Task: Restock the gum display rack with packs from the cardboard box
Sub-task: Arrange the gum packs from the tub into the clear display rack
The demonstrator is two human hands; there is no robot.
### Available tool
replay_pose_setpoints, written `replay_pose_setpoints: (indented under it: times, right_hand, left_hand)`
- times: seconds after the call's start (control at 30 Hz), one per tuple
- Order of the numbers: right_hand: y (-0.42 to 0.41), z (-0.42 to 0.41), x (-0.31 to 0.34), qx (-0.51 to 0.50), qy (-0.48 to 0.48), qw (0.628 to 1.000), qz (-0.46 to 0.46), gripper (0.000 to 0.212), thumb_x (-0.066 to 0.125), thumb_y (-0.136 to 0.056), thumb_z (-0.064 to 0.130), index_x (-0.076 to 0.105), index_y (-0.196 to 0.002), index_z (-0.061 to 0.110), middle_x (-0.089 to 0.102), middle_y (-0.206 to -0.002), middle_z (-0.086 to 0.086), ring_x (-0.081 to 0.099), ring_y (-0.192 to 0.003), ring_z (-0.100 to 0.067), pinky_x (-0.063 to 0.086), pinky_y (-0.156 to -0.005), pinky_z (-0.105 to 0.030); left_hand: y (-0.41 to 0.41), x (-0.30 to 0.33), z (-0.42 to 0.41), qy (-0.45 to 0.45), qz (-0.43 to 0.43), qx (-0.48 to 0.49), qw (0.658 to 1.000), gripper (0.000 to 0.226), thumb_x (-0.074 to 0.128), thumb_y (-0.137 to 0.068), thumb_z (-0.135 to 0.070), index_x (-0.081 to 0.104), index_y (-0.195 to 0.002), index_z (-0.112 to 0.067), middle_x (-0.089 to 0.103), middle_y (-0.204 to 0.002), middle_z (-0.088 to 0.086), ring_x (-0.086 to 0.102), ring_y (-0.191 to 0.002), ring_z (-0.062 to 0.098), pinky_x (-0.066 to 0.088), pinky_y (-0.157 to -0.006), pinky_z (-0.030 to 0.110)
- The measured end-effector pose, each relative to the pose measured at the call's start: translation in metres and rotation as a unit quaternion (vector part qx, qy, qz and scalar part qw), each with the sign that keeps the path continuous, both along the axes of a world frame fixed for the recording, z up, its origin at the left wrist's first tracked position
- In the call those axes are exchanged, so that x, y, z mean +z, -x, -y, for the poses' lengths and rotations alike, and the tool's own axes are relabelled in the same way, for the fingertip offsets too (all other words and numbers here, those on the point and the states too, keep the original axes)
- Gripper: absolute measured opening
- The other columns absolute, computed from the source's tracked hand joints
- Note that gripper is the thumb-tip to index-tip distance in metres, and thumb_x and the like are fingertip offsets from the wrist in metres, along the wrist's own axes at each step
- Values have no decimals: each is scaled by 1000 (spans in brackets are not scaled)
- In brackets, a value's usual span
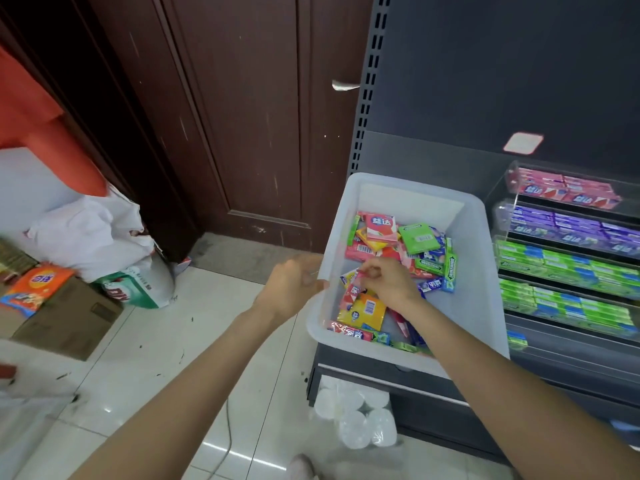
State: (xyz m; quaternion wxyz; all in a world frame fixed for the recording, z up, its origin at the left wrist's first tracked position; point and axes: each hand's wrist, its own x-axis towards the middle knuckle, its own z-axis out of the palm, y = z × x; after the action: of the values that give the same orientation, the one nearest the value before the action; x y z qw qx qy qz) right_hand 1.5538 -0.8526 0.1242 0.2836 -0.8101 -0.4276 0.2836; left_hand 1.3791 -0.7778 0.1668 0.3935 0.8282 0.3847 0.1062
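Rightmost stands the dark shelf unit (485,98), and on its shelf the clear gum display rack (568,258) holds tiers of packs: pink on top, purple below, then two tiers of green. Just left of the rack, on the same shelf, sits a white plastic bin (408,199), not visibly cardboard, with loose gum packs (398,244) of many colours heaped inside. A brown cardboard box (69,317) stands well apart on the tiled floor at the left. The left hand (294,289) grips the bin's left rim, fingers curled over its edge. The right hand (391,282) reaches into the bin, its grip pinching a small pink pack (355,287) between thumb and fingertips, just above the heap.
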Motion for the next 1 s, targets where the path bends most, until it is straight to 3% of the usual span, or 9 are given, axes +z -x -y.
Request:
replay_pose_setpoints:
  times: [0.1, 0.17, 0.3, 0.37, 0.47, 0.63, 0.73, 0.83, 1.0]
  right_hand:
    - [-2, 6, 25, -51, -101, 991, -74, 17, 69, -82, 10, 66, -98, 7, 63, -88, 3, 59, -79, -8, 45, -64, -11]
    - [0, 8, 39, -55, -147, 980, -126, 16, 70, -81, 8, 66, -97, 8, 63, -88, 3, 59, -77, -3, 47, -64, -7]
    - [5, 11, 48, -56, -183, 964, -183, 15, 69, -82, 8, 65, -96, 10, 66, -88, 1, 62, -82, -10, 52, -73, -20]
    - [4, 14, 38, -34, -146, 975, -164, 21, 69, -83, 10, 65, -103, 9, 66, -94, 2, 62, -87, -11, 50, -74, -16]
    - [3, 18, 16, 15, -8, 995, -103, 28, 69, -83, 11, 63, -111, 9, 67, -100, -2, 63, -91, -15, 48, -70, -17]
    - [15, 14, -6, 101, 117, 984, -88, 30, 70, -79, 12, 66, -109, 12, 68, -104, -2, 63, -94, -16, 51, -83, -28]
    - [26, 10, -8, 158, 167, 970, -75, 36, 75, -76, 14, 66, -110, 11, 69, -103, -2, 61, -87, -12, 48, -75, -22]
    - [30, 5, -10, 189, 176, 965, -50, 32, 73, -76, 7, 68, -108, 8, 70, -102, -6, 61, -82, -10, 45, -62, -14]
    - [13, 3, 0, 118, 81, 988, -56, 27, 71, -80, 10, 67, -106, 13, 68, -96, -1, 62, -85, -13, 47, -69, -20]
  left_hand:
    - [-12, 2, 0, -48, -2, 28, 998, 43, 63, -88, -24, 54, -130, -18, 53, -128, 0, 51, -115, 17, 40, -92, 23]
    - [-21, 2, -1, -76, -7, 0, 997, 43, 62, -88, -29, 55, -129, -18, 54, -127, 1, 49, -115, 18, 38, -89, 20]
    - [-28, 4, -1, -73, 10, -55, 996, 27, 60, -90, -27, 67, -109, -10, 68, -102, 5, 56, -81, 12, 41, -66, 14]
    - [-24, 3, -3, -76, 5, -31, 997, 25, 61, -89, -27, 67, -107, -10, 67, -98, 5, 57, -78, 15, 45, -66, 22]
    - [-12, -4, -10, -67, 21, 34, 997, 20, 63, -88, -26, 69, -104, -14, 67, -87, 2, 58, -71, 16, 41, -55, 13]
    - [3, -11, -16, -57, 17, 51, 997, 19, 63, -87, -20, 71, -104, -19, 71, -92, 2, 61, -81, 19, 45, -73, 25]
    - [8, -14, -16, -46, 32, 58, 997, 17, 65, -86, -18, 72, -101, -20, 69, -86, -1, 58, -76, 17, 41, -66, 13]
    - [11, -15, -17, -47, 42, 58, 996, 15, 66, -85, -20, 72, -99, -20, 65, -81, -6, 54, -71, 9, 37, -60, 2]
    - [1, -9, -20, -52, 57, 33, 996, 16, 65, -87, -21, 71, -101, -18, 68, -88, -4, 54, -68, 2, 37, -58, 1]
